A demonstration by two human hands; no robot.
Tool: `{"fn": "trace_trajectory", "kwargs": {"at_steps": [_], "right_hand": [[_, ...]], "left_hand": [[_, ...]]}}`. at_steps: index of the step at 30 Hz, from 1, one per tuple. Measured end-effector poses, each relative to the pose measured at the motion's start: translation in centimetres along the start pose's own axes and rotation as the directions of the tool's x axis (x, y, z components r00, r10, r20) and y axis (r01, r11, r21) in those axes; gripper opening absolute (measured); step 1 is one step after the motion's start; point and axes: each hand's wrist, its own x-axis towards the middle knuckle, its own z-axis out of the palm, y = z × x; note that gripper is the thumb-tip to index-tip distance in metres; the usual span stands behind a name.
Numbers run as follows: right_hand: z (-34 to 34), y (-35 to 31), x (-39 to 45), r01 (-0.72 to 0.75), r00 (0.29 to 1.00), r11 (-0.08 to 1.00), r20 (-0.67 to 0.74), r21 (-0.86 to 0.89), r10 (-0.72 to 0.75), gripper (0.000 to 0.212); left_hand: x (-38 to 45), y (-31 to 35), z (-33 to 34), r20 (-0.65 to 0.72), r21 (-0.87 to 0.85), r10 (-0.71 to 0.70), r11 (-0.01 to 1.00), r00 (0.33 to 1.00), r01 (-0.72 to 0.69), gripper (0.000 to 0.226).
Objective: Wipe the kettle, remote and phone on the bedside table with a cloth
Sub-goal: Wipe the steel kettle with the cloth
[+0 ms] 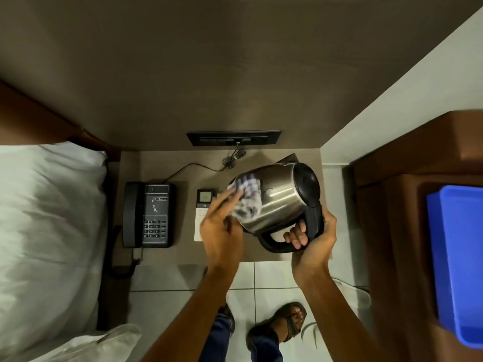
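A steel kettle (281,198) with a black lid and handle is tipped on its side, lifted above the bedside table (183,252). My right hand (312,237) grips its black handle. My left hand (222,226) presses a blue-and-white checked cloth (247,199) against the kettle's lower body; the hand is motion-blurred. A white remote (202,205) with a lit display lies on the table, partly hidden behind my left hand. A black corded phone (149,215) sits at the table's left.
A white pillow (49,218) on the bed borders the table on the left. A switch panel (234,137) with a plugged cable is on the back wall. A blue bin (460,262) rests on brown furniture at right. My sandalled foot (282,322) stands on the tiled floor.
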Motion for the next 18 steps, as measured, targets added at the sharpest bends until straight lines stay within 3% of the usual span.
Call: {"fn": "trace_trajectory", "kwargs": {"at_steps": [1, 4, 6, 9, 11, 13, 16, 18], "right_hand": [[0.0, 0.0, 0.0, 0.000, 1.000, 1.000, 0.003, -0.009, 0.000, 0.053], [-0.4, 0.2, -0.3, -0.006, 1.000, 1.000, 0.017, -0.015, 0.006, 0.052], [-0.7, 0.3, -0.6, -0.002, 1.000, 0.999, 0.021, -0.048, 0.003, 0.052], [-0.5, 0.6, -1.0, -0.004, 1.000, 0.994, -0.014, -0.111, 0.003, 0.049], [-0.3, 0.7, -1.1, 0.003, 0.999, 0.994, -0.034, -0.105, -0.007, 0.046], [0.0, 0.7, -1.0, 0.011, 0.999, 0.997, -0.045, -0.077, -0.014, 0.046], [0.2, 0.8, -0.8, 0.015, 1.000, 0.999, -0.022, -0.040, -0.016, 0.048], [0.1, 0.8, -0.8, 0.004, 0.999, 0.998, -0.036, -0.066, -0.006, 0.046]], "left_hand": [[1.1, 1.0, 0.9, 0.010, -0.053, -0.008, 0.999, 1.000, 0.009, 0.055], [0.2, 2.8, 2.6, 0.230, -0.011, 0.247, 0.968, 0.941, -0.251, 0.059], [-1.9, 1.7, 1.7, 0.271, 0.029, 0.327, 0.937, 0.905, -0.348, 0.056], [-1.9, 0.0, 0.5, 0.075, 0.043, 0.120, 0.991, 0.990, -0.124, 0.050], [-0.5, 0.5, 1.3, 0.000, -0.042, -0.049, 0.998, 0.999, 0.049, 0.048], [-0.4, 2.0, 2.2, 0.104, -0.054, 0.071, 0.996, 0.992, -0.066, 0.055], [-1.7, 1.2, 1.4, 0.254, -0.010, 0.335, 0.939, 0.907, -0.344, 0.057], [-1.9, 0.1, 0.9, 0.189, 0.005, 0.230, 0.972, 0.955, -0.236, 0.047]]}}
